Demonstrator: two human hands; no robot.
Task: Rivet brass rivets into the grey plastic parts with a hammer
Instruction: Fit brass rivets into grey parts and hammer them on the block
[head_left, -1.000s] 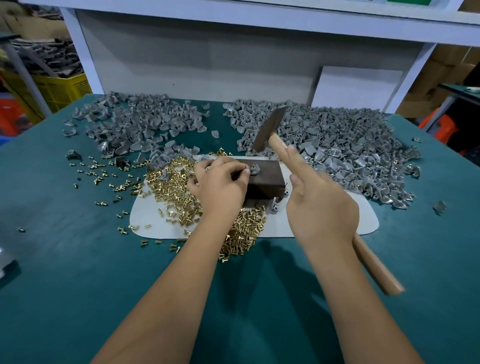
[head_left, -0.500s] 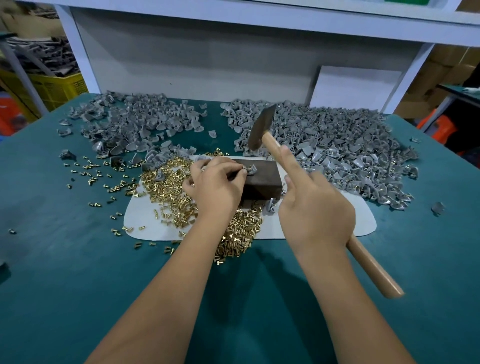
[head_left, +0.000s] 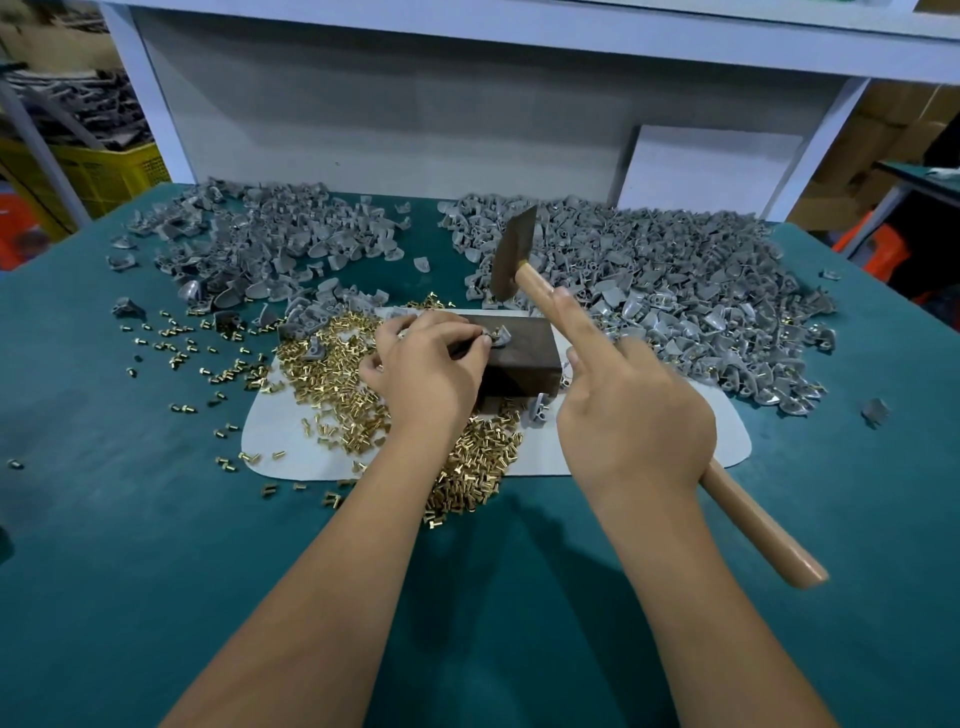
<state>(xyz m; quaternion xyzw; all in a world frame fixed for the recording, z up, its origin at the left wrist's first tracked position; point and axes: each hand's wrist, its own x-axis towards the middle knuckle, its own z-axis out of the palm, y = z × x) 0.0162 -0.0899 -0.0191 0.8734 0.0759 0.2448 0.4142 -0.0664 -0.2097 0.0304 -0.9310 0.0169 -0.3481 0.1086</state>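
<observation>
A dark metal block (head_left: 524, 353) stands on a white mat (head_left: 291, 447) in the middle of the table. On the block's top lies a small grey plastic part (head_left: 500, 336) with a brass rivet in it. My left hand (head_left: 426, 369) pinches that part at its left side. My right hand (head_left: 623, 410) grips the wooden handle of a hammer (head_left: 511, 254), index finger stretched along the shaft. The hammer head is raised above and behind the block. Brass rivets (head_left: 332, 374) lie heaped on the mat under my left hand.
Two large heaps of grey plastic parts cover the far table, one at the left (head_left: 260, 249) and one at the right (head_left: 691, 296). Loose rivets (head_left: 171, 343) are scattered to the left on the teal tabletop (head_left: 156, 545). A white shelf frame (head_left: 519, 31) rises behind.
The hammer head has stayed raised above the block, shifting only slightly. My left hand keeps its pinch on the part on the block.
</observation>
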